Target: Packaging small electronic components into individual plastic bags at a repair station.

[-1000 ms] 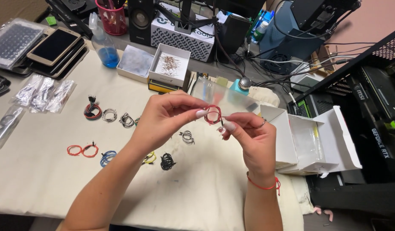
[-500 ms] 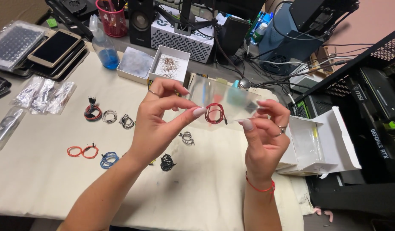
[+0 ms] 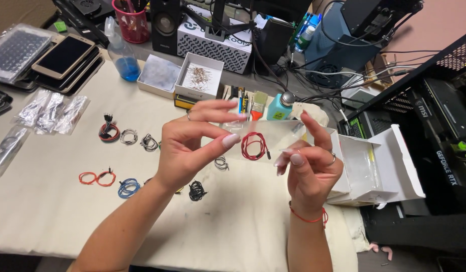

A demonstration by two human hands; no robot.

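Clear, thin bag (image 3: 265, 135) with a coiled red wire (image 3: 254, 146) inside is pinched at both ends by left hand (image 3: 185, 151) and right hand (image 3: 309, 168); judged light, limp, slippery.

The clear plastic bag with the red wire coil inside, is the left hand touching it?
Touching. The head view shows the left hand pinching the edge of the clear bag, thumb and fingertips closed on it.

A single head-worn camera looks steeply down and forward over the table (image 3: 56, 221), close enough that both forearms rise from the bottom edge and the left hand (image 3: 187, 151) and right hand (image 3: 308, 171) fill the middle. The far clutter of boxes (image 3: 212, 38) and cables runs along the top edge. No second view shares the scene.
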